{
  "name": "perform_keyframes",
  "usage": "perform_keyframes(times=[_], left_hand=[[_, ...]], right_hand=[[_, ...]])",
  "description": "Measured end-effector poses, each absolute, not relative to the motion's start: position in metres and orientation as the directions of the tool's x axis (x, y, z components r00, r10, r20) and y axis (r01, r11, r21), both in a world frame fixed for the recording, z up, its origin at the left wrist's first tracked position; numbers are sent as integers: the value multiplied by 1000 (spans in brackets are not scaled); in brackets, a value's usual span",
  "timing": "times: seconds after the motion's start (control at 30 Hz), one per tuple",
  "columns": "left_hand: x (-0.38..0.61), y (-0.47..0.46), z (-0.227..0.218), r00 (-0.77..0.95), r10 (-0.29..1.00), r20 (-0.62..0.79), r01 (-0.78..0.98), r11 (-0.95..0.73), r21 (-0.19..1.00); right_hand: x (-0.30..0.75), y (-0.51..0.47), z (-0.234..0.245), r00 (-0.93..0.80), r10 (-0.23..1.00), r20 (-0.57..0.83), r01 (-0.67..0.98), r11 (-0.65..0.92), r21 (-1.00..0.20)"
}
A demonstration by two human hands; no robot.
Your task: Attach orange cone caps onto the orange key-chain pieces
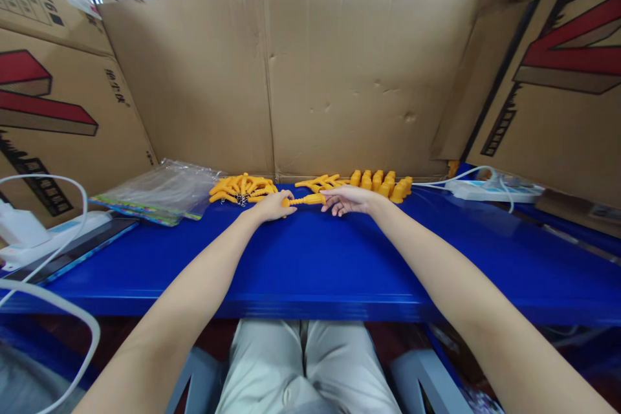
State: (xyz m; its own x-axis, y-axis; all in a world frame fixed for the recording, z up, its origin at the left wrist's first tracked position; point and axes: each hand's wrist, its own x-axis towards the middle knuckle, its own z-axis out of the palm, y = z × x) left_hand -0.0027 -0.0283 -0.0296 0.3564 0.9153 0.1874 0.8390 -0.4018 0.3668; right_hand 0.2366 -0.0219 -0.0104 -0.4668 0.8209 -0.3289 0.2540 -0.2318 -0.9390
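Observation:
Just above the blue shelf, an orange plastic piece (310, 199) with a ribbed, screw-like shaft and a thicker right end spans my two hands. My left hand (274, 206) is closed around its left end, which the fingers partly hide. At the thicker right end, my right hand (348, 199) pinches the piece with thumb and forefinger, the other fingers loosely curled. A pile of orange branch-shaped pieces (242, 186) with small metal chains lies behind my left hand. Beyond my right hand stand several orange bottle-shaped pieces (398, 190) in rows, beside a few loose branched orange pieces (317, 182).
Clear plastic bags (158, 187) are stacked at the left. A dark flat device (82, 249) and a white power strip (72, 226) lie near the left edge; another power strip (495, 191) is at the right. Cardboard walls (369, 84) enclose the blue shelf (320, 265).

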Motion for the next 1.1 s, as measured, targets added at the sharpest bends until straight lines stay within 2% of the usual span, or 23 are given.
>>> perform_keyframes(times=[0.2, 0.33, 0.43, 0.53, 0.63, 0.7, 0.77, 0.83, 0.9, 1.0, 1.1], left_hand=[[-6, -22, -34, 370, 898, 238, 842, -432, 324], [-7, -22, -34, 386, 888, 249, 837, -450, 310], [-6, -24, -31, 365, 876, 314, 833, -458, 311], [-4, -27, -27, 353, 866, 353, 832, -463, 305], [-1, -29, -26, 370, 870, 325, 845, -461, 273], [1, -29, -26, 395, 869, 299, 846, -471, 250], [2, -30, -27, 407, 867, 286, 845, -477, 242], [3, -30, -27, 411, 866, 286, 842, -481, 245], [3, -30, -28, 414, 865, 284, 840, -483, 246], [3, -31, -28, 419, 864, 279, 843, -485, 233], [3, -31, -28, 426, 861, 278, 845, -489, 218]], right_hand=[[234, -25, -9, -440, 833, -336, 200, -274, -941], [232, -24, -10, -381, 886, -264, 85, -251, -964], [235, -21, -8, -330, 922, -203, -22, -223, -975], [240, -17, -6, -240, 966, -97, -180, -143, -973], [244, -8, -4, -68, 995, 74, -283, 52, -958], [244, 0, -5, 46, 973, 226, -235, 230, -944], [240, 9, -8, 87, 913, 398, -107, 406, -908], [232, 17, -12, 37, 840, 541, 60, 538, -841], [222, 24, -17, -86, 762, 642, 243, 641, -728], [206, 31, -25, -321, 643, 695, 448, 750, -487], [194, 34, -33, -485, 611, 626, 572, 762, -302]])
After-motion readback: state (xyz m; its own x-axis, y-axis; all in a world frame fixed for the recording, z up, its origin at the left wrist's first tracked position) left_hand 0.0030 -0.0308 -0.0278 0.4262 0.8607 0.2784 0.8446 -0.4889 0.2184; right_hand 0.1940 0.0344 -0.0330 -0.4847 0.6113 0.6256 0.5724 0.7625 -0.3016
